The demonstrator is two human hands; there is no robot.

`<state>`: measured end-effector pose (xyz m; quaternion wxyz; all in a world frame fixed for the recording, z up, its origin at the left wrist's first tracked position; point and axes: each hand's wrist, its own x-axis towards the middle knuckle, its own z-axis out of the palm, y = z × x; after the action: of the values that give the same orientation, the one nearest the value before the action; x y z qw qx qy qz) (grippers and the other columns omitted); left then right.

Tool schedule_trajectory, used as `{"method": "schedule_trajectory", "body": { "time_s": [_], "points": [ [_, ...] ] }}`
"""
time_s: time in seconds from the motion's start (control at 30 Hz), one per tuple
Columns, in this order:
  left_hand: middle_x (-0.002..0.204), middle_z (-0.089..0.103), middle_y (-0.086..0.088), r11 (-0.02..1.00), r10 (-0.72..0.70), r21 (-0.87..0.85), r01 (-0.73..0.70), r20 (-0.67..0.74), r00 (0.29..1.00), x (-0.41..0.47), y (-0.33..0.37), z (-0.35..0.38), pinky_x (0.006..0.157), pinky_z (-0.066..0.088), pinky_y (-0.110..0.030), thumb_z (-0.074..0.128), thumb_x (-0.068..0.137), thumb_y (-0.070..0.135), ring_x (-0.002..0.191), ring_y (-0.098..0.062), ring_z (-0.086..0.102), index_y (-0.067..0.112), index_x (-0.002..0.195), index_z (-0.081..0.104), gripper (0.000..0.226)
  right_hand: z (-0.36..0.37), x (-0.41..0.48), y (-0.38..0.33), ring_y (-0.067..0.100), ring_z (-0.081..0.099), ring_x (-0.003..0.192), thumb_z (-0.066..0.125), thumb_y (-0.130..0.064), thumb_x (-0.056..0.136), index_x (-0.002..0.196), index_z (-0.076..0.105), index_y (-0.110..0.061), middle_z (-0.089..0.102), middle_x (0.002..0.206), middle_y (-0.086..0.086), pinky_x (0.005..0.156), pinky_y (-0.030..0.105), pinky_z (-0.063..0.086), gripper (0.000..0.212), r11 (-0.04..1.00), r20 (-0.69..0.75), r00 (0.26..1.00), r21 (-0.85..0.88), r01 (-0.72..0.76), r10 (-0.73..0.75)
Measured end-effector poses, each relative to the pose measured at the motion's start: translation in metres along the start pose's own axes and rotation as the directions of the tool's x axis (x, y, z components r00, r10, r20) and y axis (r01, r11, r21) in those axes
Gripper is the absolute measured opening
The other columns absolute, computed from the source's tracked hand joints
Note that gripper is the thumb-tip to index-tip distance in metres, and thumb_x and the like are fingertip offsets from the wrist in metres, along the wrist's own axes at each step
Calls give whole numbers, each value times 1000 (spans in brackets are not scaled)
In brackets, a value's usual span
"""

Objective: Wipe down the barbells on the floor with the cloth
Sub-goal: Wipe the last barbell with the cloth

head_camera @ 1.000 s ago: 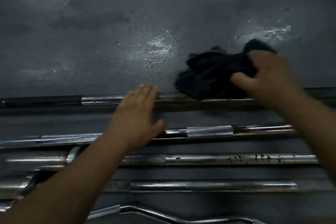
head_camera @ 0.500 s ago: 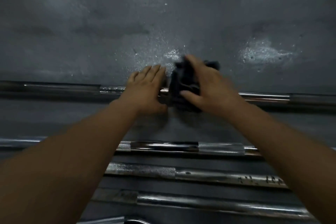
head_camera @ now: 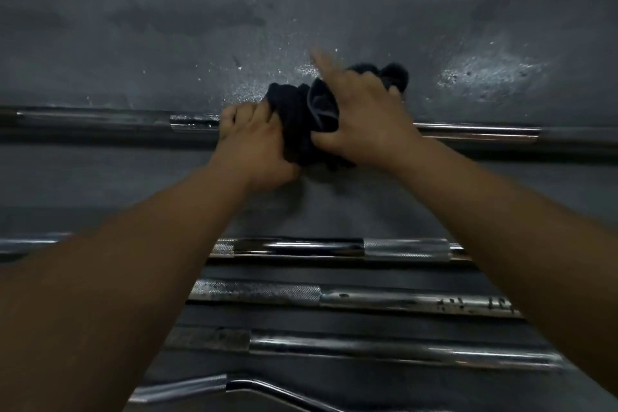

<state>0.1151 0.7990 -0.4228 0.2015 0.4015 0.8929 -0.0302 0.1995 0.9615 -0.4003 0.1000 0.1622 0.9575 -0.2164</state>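
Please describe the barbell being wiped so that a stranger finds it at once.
Bars lie in rows on the floor. The farthest barbell lies apart from the others. It alone has a black cloth bunched on it, gripped by the right hand.

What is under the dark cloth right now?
The farthest barbell runs under the cloth, its shaft showing on both sides. The stretch beneath the cloth and the right hand gripping it is hidden.
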Motion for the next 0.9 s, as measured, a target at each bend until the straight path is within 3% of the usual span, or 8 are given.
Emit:
{"method": "schedule_trajectory", "body": {
  "time_s": [0.13, 0.23, 0.33, 0.4, 0.5, 0.63, 0.8, 0.9],
  "points": [
    [145, 35, -2, 997, 50, -64, -49, 12, 999, 5, -4, -9, 110, 15, -40, 74, 68, 46, 133, -28, 31, 24, 144, 33, 88, -12, -31, 37, 40, 50, 105, 64, -47, 70, 122, 63, -26, 55, 112, 13, 86, 49, 48, 56, 993, -149, 988, -116, 31, -48],
    [155, 28, 5, 992, 85, -91, -86, -6, 996, 5, -10, -3, 112, 13, -42, 74, 66, 43, 139, -25, 26, 34, 151, 24, 99, -17, -73, 102, 41, 54, 91, 63, -40, 64, 105, 68, -22, 55, 99, 17, 78, 46, 47, 45, 978, -213, 968, -130, -163, 134],
    [155, 27, 8, 990, 106, -85, -109, -36, 994, 11, -12, -4, 112, 13, -43, 74, 67, 42, 140, -25, 24, 35, 150, 26, 96, -15, -137, 267, 27, 52, 107, 65, -88, 58, 107, 59, -49, 55, 115, 0, 90, 47, 49, 63, 836, -190, 842, -133, -532, 505],
    [155, 28, 8, 990, 105, -92, -109, -41, 994, 22, -14, -9, 112, 15, -46, 74, 69, 41, 141, -26, 24, 34, 149, 30, 92, -20, -150, 304, 20, 52, 117, 64, -94, 51, 112, 58, -47, 56, 127, -4, 99, 48, 49, 77, 859, -216, 855, -107, -500, 470],
    [152, 34, 5, 993, 80, -86, -80, 2, 997, 43, -10, -20, 110, 22, -48, 75, 69, 40, 138, -28, 30, 34, 144, 38, 83, -26, -97, 183, 40, 54, 114, 73, -55, 67, 100, 71, -17, 53, 135, 18, 97, 46, 44, 51, 963, -316, 923, -83, -256, 218],
    [139, 47, -3, 997, 52, -53, -54, -39, 998, 48, -7, -21, 102, 33, -44, 69, 71, 46, 124, -33, 47, 27, 130, 49, 64, 0, -36, 34, 36, 36, 136, 59, -65, 69, 98, 66, -17, 42, 151, 11, 104, 53, 36, 57, 991, -206, 970, -53, 124, -132],
    [143, 45, -5, 996, 40, -78, -39, 10, 999, 11, -5, -16, 109, 23, -42, 53, 51, 56, 131, -31, 41, 28, 139, 40, 93, 6, -70, 52, 35, 48, 122, 55, -55, 69, 92, 65, -18, 56, 134, 6, 92, 48, 43, 45, 989, -291, 956, -145, 0, -43],
    [154, 29, 0, 996, 63, -69, -63, -9, 998, -20, -3, 6, 116, 4, -42, 57, 50, 56, 144, -25, 22, 30, 148, 25, 106, -11, -108, 113, 38, 55, 113, 61, -41, 70, 119, 55, -15, 59, 123, 14, 94, 45, 45, 56, 965, -371, 892, 70, -251, 259]
  ]
}}
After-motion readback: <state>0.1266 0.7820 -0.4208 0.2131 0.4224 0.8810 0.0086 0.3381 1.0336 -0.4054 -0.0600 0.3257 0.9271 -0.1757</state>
